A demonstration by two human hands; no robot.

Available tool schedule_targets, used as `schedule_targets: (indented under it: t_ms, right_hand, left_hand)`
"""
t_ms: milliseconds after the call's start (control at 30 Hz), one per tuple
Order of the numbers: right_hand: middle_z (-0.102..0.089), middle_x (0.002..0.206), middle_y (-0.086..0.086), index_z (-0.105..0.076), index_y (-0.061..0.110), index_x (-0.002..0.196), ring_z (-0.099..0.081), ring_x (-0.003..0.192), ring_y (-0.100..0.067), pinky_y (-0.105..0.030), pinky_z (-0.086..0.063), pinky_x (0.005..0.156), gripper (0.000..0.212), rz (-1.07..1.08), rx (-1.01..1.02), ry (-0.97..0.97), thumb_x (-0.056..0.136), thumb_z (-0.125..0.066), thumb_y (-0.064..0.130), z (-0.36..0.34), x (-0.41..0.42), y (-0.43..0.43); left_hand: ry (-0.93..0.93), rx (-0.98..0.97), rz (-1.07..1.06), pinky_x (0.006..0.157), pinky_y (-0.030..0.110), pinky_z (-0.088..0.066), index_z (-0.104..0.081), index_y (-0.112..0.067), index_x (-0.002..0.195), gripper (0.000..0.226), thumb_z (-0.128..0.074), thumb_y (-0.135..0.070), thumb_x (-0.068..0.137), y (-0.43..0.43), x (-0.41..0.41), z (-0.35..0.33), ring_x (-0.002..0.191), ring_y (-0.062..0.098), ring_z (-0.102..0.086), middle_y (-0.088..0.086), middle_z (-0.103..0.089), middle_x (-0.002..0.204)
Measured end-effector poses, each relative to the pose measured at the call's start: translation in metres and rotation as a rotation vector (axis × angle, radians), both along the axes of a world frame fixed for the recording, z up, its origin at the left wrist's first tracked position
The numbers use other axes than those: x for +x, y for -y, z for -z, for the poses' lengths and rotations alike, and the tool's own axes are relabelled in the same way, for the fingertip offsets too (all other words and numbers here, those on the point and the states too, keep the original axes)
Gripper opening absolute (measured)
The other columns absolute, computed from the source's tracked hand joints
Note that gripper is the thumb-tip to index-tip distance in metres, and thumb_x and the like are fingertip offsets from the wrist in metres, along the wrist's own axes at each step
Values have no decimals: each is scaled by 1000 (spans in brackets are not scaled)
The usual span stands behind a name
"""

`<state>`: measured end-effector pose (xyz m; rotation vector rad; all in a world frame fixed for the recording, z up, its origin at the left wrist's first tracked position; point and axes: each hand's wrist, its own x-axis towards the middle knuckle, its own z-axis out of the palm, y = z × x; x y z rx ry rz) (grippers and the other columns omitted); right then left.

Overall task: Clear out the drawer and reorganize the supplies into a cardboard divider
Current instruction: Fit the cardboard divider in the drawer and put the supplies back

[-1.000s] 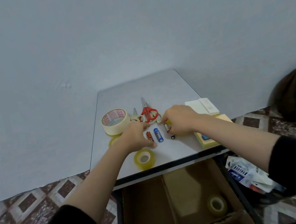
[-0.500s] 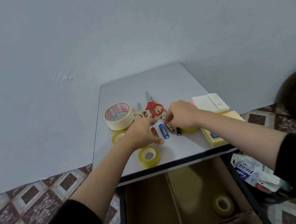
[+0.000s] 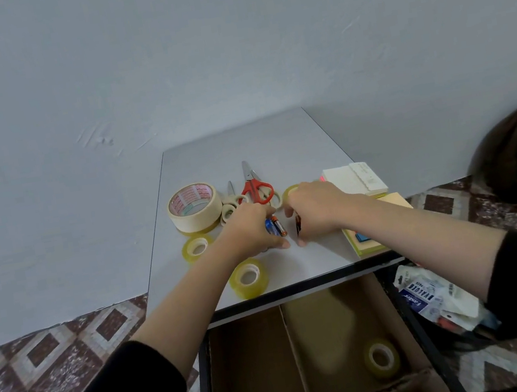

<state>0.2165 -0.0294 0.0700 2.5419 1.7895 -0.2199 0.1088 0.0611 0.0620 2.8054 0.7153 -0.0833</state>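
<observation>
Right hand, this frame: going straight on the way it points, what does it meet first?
Probably the batteries the left hand holds, just across from the right hand; depth is unclear, so the left hand's fingers may come first.

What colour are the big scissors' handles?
The big scissors' handles are red, clearest in the head view.

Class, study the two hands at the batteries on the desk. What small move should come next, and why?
Probably lift the batteries off the desk. The left hand curls round the blue and orange batteries, the right hand pinches the dark battery, and the cardboard divider sits in the open drawer below.
</observation>
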Motion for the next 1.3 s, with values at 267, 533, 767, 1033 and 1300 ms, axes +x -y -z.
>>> schedule_targets:
  t_ms: [267,533,767,1033,1300]
  right_hand:
    - [-61,111,-9,-58,13,118,-57,101,-25,-29,-39,67,46,-10,99,-29,76,-71,25,5,4,2]
    - [-59,107,-7,-38,12,122,-56,94,-24,-28,-33,64,60,-11,168,-103,75,-73,25,6,4,6]
    - [-59,105,-6,-40,13,118,-55,93,-24,-29,-33,64,54,-17,155,-108,75,-70,25,8,4,6]
    - [-62,108,-2,-49,22,113,-57,100,-24,-31,-43,73,42,-59,171,-27,74,-65,26,9,-5,-2]
    - [-57,113,-12,-54,8,114,-56,100,-27,-29,-45,74,32,59,131,-335,82,-56,5,7,-20,-19]
  left_hand:
    - [34,30,34,83,30,-48,-49,-17,134,61,-68,-38,81,2,6,1,101,19,-56,5,-63,115]
    - [38,74,7,90,35,-49,-54,-18,131,55,-65,-41,81,0,12,5,107,21,-55,5,-63,117]
    - [158,47,25,70,21,-38,-60,-15,124,48,-67,-34,80,2,5,0,75,10,-51,1,-68,93]
    - [356,-12,-29,78,11,-38,-64,-13,119,50,-76,-33,75,-15,-35,-20,92,6,-60,1,-69,111]
    - [291,-27,-104,79,16,-42,-63,-17,121,51,-75,-34,75,-22,-67,-12,94,9,-58,0,-67,112]
